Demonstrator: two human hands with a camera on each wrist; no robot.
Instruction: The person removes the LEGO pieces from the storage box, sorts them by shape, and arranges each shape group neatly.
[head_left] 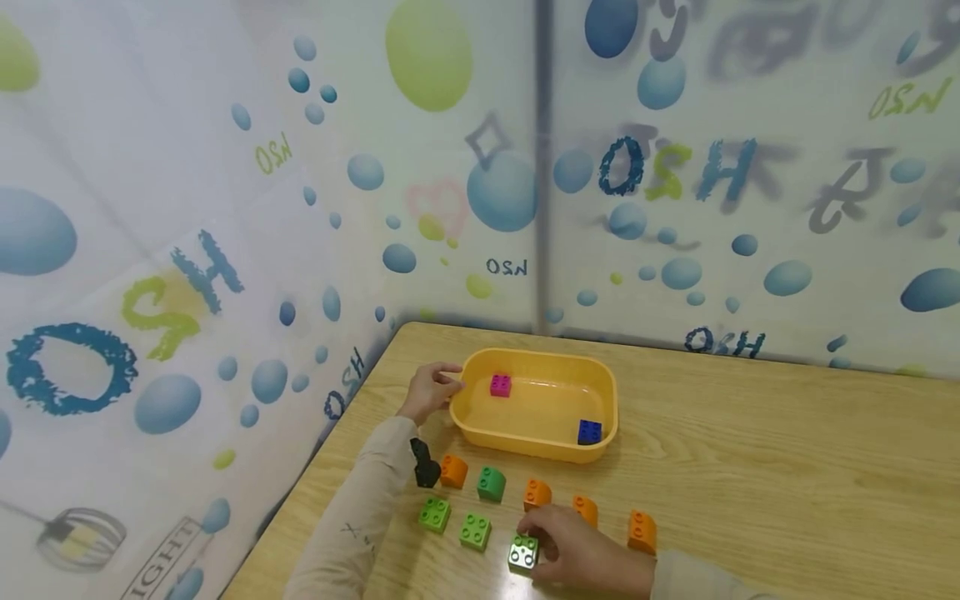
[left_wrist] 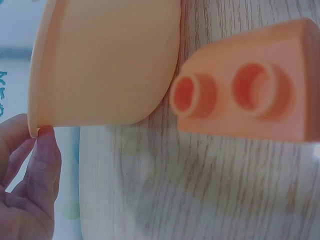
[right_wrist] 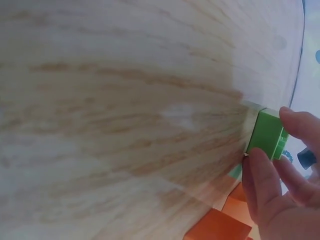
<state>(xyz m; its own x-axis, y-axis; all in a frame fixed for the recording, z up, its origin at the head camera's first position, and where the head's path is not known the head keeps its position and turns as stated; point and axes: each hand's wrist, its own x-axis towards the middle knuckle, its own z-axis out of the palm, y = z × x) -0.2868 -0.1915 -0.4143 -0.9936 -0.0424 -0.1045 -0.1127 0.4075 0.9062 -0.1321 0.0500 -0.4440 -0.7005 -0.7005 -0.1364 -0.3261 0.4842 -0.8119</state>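
Note:
At the left end of a yellow plastic tub (head_left: 532, 454), my left hand (head_left: 429, 392) pinches the rim between thumb and fingers; the left wrist view shows this grip at the tub's (left_wrist: 110, 65) edge. Inside the tub lie a pink toy brick (head_left: 500, 385) and a dark blue toy brick (head_left: 589, 432). My right hand (head_left: 581, 550) holds a light green toy brick (head_left: 522, 553) at the front of the table. In the right wrist view, the thumb and fingers lie on either side of this green brick (right_wrist: 266, 132), which sits at or close to the tabletop.
Two light green bricks (head_left: 475, 531) stand left of the right hand. Several orange curved bricks (head_left: 641, 531) and a darker green curved brick (head_left: 491, 483) form a row before the tub. A black object (head_left: 424, 463) shows beside the left sleeve. Patterned curtains (head_left: 637, 250) border the wooden table (head_left: 787, 467).

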